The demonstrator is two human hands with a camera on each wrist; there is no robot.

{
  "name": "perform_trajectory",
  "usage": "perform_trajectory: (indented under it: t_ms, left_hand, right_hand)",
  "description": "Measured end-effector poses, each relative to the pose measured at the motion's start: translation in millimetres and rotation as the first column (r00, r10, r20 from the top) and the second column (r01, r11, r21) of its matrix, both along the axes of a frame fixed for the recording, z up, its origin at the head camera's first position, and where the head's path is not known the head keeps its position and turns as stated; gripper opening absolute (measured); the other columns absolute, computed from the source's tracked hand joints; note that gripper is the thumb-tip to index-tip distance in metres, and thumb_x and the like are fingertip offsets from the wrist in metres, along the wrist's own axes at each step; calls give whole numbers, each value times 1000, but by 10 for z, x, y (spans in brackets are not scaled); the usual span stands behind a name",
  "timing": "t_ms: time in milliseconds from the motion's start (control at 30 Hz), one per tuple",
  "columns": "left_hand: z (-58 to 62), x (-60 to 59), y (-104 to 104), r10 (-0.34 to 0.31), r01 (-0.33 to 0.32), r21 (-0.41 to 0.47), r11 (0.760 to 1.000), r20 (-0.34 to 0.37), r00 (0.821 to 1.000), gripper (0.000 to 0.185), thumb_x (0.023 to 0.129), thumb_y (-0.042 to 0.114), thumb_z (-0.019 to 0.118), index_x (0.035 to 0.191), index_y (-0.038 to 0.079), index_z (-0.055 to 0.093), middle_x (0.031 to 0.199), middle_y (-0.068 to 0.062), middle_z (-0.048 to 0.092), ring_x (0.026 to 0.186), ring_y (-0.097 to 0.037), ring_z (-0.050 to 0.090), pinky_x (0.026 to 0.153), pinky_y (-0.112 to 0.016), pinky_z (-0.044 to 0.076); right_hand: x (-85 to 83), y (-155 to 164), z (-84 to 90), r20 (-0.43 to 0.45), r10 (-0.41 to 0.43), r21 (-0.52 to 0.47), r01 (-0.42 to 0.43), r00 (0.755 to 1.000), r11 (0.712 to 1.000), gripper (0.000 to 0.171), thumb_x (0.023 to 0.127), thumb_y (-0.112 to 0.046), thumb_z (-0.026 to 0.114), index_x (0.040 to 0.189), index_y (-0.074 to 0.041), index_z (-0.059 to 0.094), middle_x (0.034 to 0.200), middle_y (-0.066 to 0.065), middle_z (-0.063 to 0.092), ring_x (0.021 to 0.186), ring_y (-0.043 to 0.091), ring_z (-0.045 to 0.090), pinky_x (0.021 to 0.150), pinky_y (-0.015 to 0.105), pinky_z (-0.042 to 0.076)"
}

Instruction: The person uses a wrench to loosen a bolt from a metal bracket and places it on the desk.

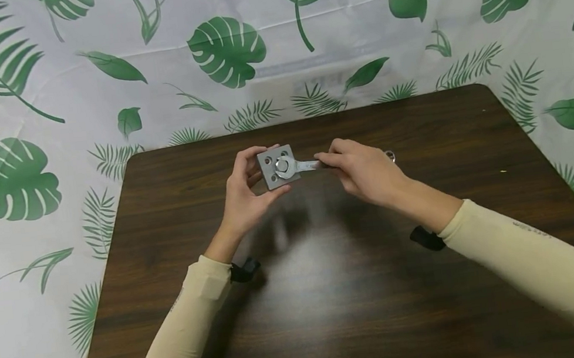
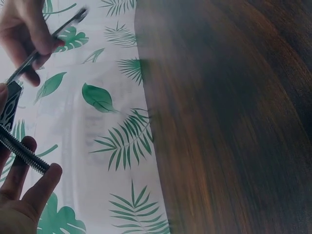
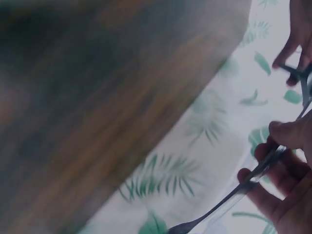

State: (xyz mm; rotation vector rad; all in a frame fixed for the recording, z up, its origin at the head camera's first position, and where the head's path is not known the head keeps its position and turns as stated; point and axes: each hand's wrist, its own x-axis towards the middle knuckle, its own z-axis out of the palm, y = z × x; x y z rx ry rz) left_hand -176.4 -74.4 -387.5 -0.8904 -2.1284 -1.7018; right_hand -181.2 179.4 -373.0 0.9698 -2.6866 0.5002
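Left hand pinches the square grey metal plate with corner holes above the dark wooden table, right hand grips the slim steel spanner seated on its hex bolt head; risk: spanner slipping off or plate twisting loose, judged from the light fingertip hold.

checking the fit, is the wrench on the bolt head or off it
On: the silver metal wrench has its open end around the bolt head on the grey square plate.

Even, soft overhead light fills the head view, leaving a pale sheen on the dark table and faint shadows under both forearms. The 2 wrist views are dimmer; the right one is heavily motion-blurred.
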Motion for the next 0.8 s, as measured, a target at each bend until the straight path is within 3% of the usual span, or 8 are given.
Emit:
perform_trajectory:
  t_ms: [267, 400, 633, 800]
  left_hand:
    - [-26, -15, -1, -89, 88, 31, 996, 28, 996, 70, 71, -16, 80, 129, -9, 42, 135, -24, 56, 113, -28, 61, 87, -50, 52]
    - [-20, -27, 6, -114, 112, 35, 993, 39, 993, 70, 71, -16, 80, 130, -8, 41, 136, -23, 56, 114, -27, 61, 88, -50, 51]
    - [-3, -18, 42, -139, 140, -2, 990, 50, 989, 70, 71, -15, 81, 128, -7, 42, 135, -21, 57, 112, -26, 61, 88, -51, 51]
    - [-3, -2, 66, -144, 146, -35, 989, 55, 988, 70, 69, -13, 82, 128, -8, 43, 131, -21, 59, 110, -28, 62, 88, -49, 52]
  right_hand:
    - [-313, 105, 308, -145, 152, 222, -118, 978, 968, 48, 82, 8, 66, 126, -10, 68, 94, 9, 56, 81, 28, 56, 66, 41, 50]
    - [-452, 103, 469, -227, 244, 316, -166, 943, 934, 46, 83, 6, 71, 126, -12, 67, 99, 11, 58, 91, 32, 58, 77, 46, 50]
    - [-671, 19, 707, -356, 429, 429, -262, 830, 864, 37, 84, 5, 73, 117, -10, 72, 101, 14, 61, 97, 34, 55, 94, 47, 44]
    - [-729, -129, 870, -415, 542, 550, -272, 731, 789, 28, 88, 2, 70, 112, -11, 73, 102, 14, 61, 101, 34, 55, 103, 48, 39]
